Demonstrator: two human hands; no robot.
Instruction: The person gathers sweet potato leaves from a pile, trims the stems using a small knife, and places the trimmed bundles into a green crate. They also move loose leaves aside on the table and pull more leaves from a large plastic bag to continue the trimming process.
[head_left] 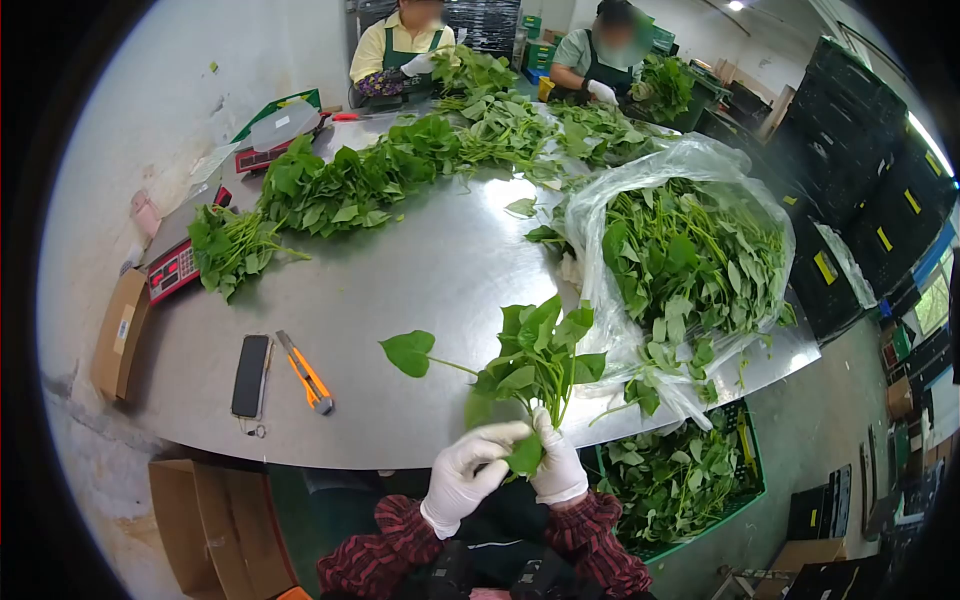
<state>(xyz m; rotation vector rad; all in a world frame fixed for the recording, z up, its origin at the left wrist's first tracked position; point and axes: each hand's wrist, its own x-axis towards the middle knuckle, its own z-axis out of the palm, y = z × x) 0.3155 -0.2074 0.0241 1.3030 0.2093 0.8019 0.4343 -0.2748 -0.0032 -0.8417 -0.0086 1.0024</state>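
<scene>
My right hand (557, 463), in a white glove, is closed around the stems of a bunch of leafy greens (530, 360) held upright over the table's near edge. Beside it on the left is my left hand (466, 474), also gloved, its fingers curved and apart. Its fingertips reach towards a low leaf at the base of the bunch; whether they touch it is hard to make out. One long-stemmed leaf sticks out to the left of the bunch.
On the metal table (400, 290) lie a phone (251, 376), an orange utility knife (305, 372), heaped greens (350, 180) and a plastic bag of greens (690, 260). Red scales (175, 270) stand left. A green crate (690, 480) sits below right. Two people work at the far end.
</scene>
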